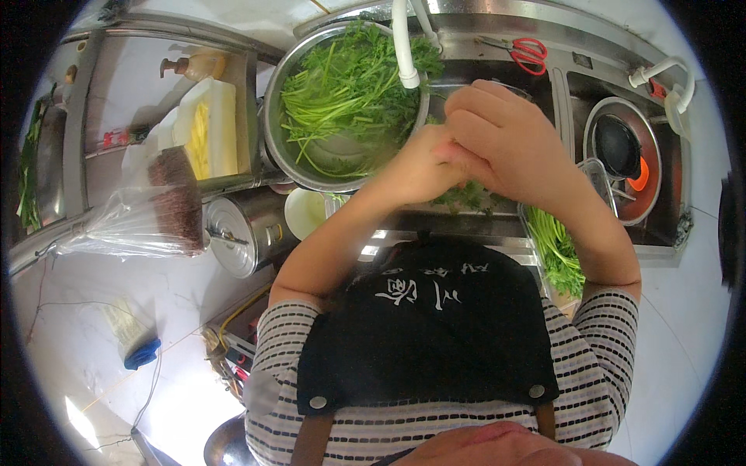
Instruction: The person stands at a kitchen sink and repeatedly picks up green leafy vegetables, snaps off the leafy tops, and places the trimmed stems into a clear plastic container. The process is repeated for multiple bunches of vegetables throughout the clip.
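Note:
My left hand (428, 163) and my right hand (498, 125) come together over the left sink basin (495, 224). The right one lies across the left, covering its fingers. Whether anything is between them is hidden. Leafy green scraps (469, 198) show in the sink just below. Left of my hands stands a large metal bowl (273, 134) holding water and long-stemmed leafy greens (344, 87). By my right forearm, a clear plastic container (600, 175) carries more green stems (553, 250), partly covered by the arm.
A white faucet (402, 46) hangs over the bowl's right side. Red-handled scissors (527, 55) lie on the sink's back ledge. The right sink holds a basin (651, 186) with a black bowl (616, 145). A lidded metal canister (233, 233) and a pump bottle (198, 67) are at left.

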Demonstrator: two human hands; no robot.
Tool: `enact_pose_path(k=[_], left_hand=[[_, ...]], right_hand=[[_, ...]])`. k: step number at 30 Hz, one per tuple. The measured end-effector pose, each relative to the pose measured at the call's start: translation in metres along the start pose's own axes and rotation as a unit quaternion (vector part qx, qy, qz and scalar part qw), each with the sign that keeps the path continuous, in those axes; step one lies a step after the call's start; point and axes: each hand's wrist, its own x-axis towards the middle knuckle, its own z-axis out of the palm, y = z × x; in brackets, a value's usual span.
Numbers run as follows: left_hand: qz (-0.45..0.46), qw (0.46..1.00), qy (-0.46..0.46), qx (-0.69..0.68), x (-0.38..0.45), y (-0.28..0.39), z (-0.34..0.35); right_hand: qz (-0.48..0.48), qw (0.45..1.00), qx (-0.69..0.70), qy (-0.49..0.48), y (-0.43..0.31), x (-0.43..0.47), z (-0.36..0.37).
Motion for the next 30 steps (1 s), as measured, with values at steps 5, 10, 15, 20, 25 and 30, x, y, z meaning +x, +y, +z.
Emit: enact_pose_path(k=[5,10,15,20,25,30], left_hand=[[0.031,0.999,0.027,-0.004,0.001,0.007,0.004],[0.091,0.993,0.065,-0.042,0.004,0.001,0.011],[0.020,0.998,-0.038,-0.051,0.008,0.007,0.008],[-0.106,0.977,-0.086,-0.161,0.012,0.004,0.007],[-0.102,0.987,0.024,-0.120,0.022,-0.032,0.016],[-0.203,0.942,0.001,-0.266,0.040,-0.048,0.013]], right_hand=[[0.052,0.993,0.109,0.017,0.006,-0.005,0.013],[0.035,0.997,0.063,0.014,0.009,-0.003,0.010],[-0.047,0.996,-0.077,0.019,0.022,0.000,0.002],[0.043,0.988,-0.138,0.059,0.039,-0.004,-0.004],[0.176,0.964,0.182,0.077,0.103,-0.016,0.024],[0.309,0.938,-0.158,0.024,0.277,-0.081,0.040]])
